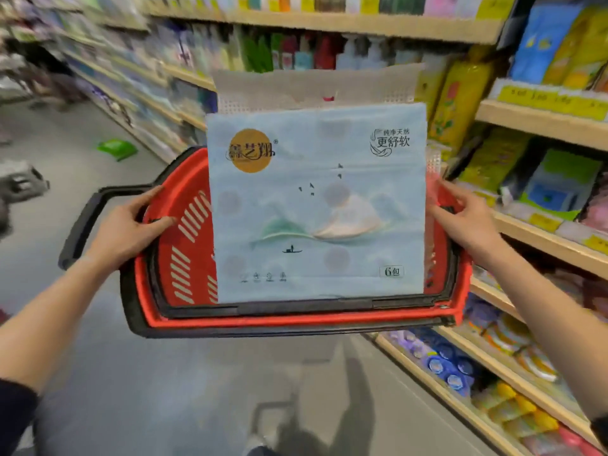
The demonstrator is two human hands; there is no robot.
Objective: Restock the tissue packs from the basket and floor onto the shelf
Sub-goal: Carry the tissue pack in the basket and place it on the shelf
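Left hand (131, 225), right hand (467, 222) hold red basket (296, 319) — tissue pack (316, 205) inside.

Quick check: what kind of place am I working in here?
Most likely a supermarket aisle. Long wooden shelves packed with household goods run down both sides, yellow price labels sit on the shelf edges, and the left hand and right hand hold a red shopping basket carrying a tissue pack.

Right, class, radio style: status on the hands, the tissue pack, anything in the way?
Both gripping the basket rim: left hand, right hand. Blue tissue pack upright in basket, not yet shelved. One green pack on floor, ahead left.
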